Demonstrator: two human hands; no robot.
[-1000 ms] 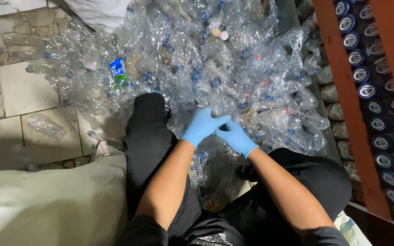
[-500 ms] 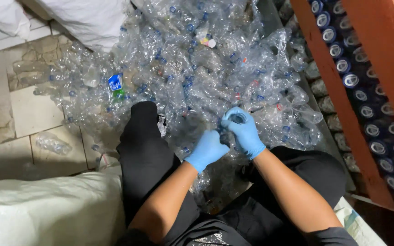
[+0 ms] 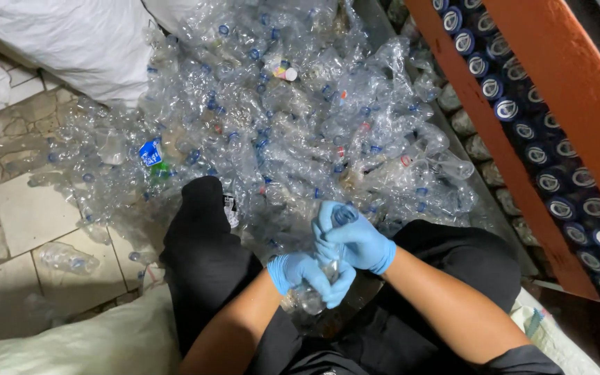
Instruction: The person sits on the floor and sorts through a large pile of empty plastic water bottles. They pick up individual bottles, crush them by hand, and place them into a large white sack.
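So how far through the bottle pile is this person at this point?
Done: nothing here shows a finished batch; what the white sacks hold is hidden. In hand: one clear plastic bottle, left hand gripping its body, right hand at the capped end. Left: a large pile of clear bottles covers the floor ahead.

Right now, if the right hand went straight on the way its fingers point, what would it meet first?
The right hand grips the top of a clear bottle and points up-left. Past the bottle, it would probably meet the pile of crushed bottles first; depth is unclear.
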